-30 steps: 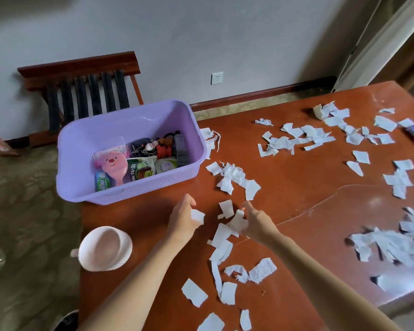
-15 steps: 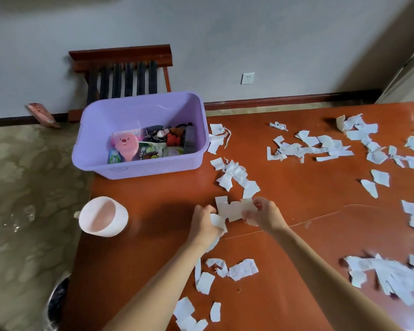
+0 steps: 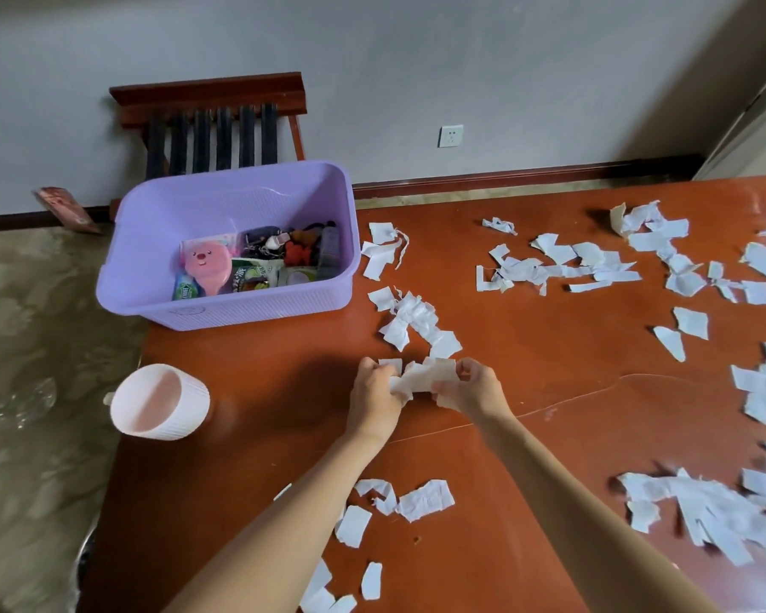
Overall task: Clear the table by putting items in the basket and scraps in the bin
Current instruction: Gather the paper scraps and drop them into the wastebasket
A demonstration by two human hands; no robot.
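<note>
Paper scraps (image 3: 421, 377) are bunched between the left hand (image 3: 374, 391) and right hand (image 3: 474, 389), which both grip them. They should squeeze tight, then carry the bunch left to the pink tub (image 3: 160, 402), likely the bin, so none fall.

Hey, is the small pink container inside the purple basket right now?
No, the small pink container stands on the table, apart from the purple basket.
</note>
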